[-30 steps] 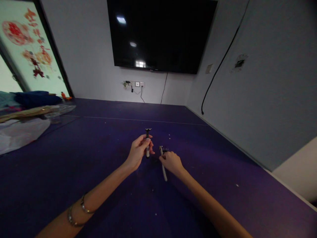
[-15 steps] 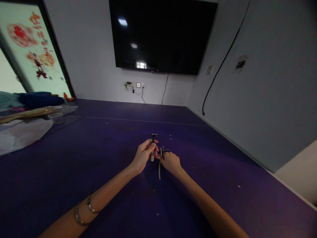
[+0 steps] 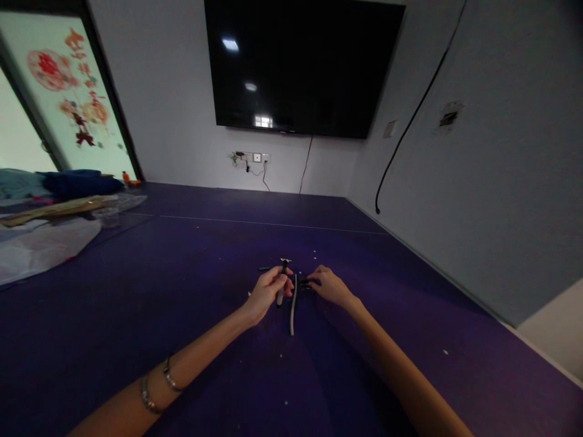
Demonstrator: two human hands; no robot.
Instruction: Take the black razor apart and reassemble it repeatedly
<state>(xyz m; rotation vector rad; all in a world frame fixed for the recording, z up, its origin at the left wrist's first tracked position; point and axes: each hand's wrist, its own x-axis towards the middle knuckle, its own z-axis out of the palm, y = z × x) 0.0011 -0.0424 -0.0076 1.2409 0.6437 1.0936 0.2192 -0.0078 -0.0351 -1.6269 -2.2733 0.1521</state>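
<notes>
My left hand [image 3: 268, 292] is closed around the handle of a razor [image 3: 282, 280], held with its T-shaped head pointing away from me. The handle is black and pale grey. Just to the right of it, a pale, slightly curved strip [image 3: 293, 315] lies on the purple surface. My right hand [image 3: 328, 285] is beyond the strip's right side, with fingertips pinched at a small black piece [image 3: 305, 282] whose exact kind I cannot make out. Behind my left hand, a thin dark stick [image 3: 264, 268] is partly visible.
The purple surface [image 3: 200, 358] carries scattered white specks. Plastic bags [image 3: 50, 249] and folded blue cloth [image 3: 82, 182] sit at the far left. A black cable [image 3: 410, 118] hangs down the right wall. A television [image 3: 300, 67] is mounted on the far wall.
My right hand has shifted right, away from the left hand and the pale strip. The razor has tilted a little and sits slightly lower in view.
</notes>
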